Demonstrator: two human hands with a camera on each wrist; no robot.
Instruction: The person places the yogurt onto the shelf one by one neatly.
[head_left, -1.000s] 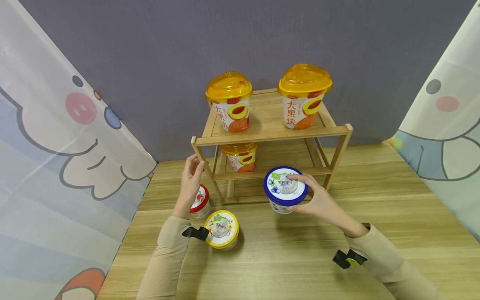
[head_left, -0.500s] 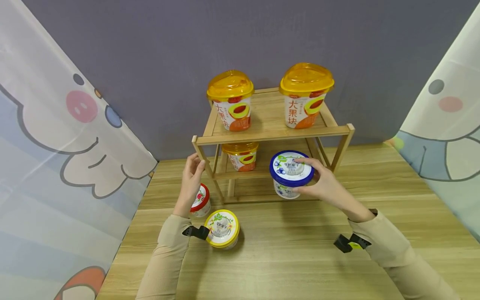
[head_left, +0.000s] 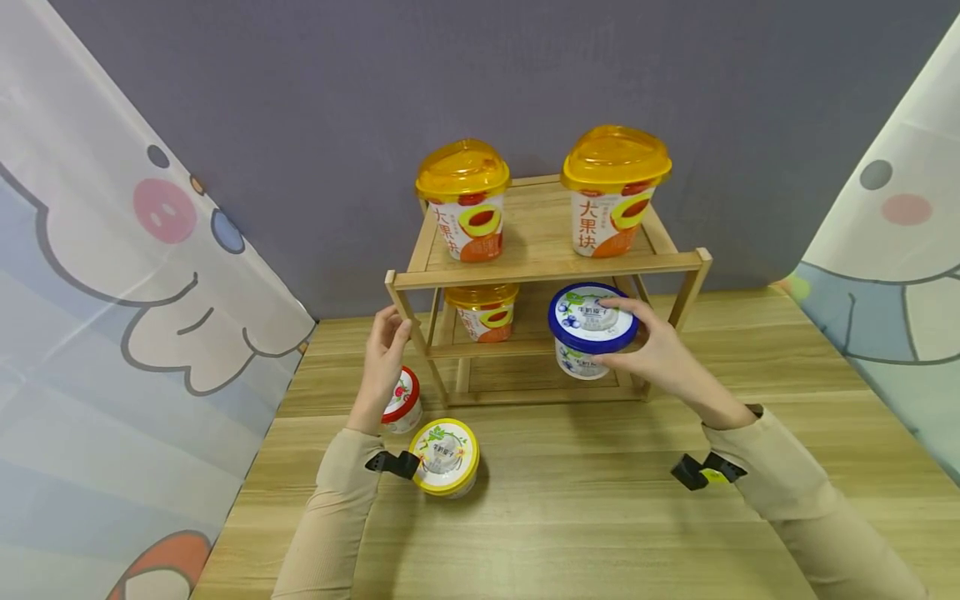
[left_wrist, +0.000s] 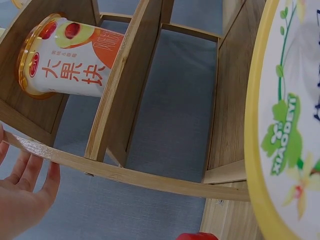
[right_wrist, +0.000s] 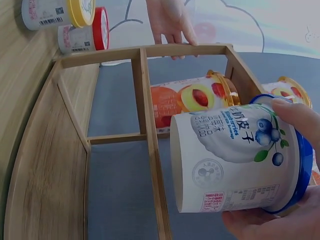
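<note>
Head: even light – faint tabletop (head_left: 517, 542) sheen | left wrist: dimmer – rack rail (left_wrist: 150, 177) bowed | right wrist: backdrop (right_wrist: 292, 30) washed out

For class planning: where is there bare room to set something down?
Free: the table between yellow tub and right sleeve; top shelf between its cups; bottom shelf. Crowded: rack's left post, around the left hand and red tub; the middle shelf's front, where the right hand holds the blue tub.

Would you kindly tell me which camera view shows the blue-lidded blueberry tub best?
The right wrist view: the blue-lidded blueberry tub is large there, its printed side facing the camera. The head view shows it smaller, with its top visible and the right hand partly covering it; the left wrist view does not show it.
</note>
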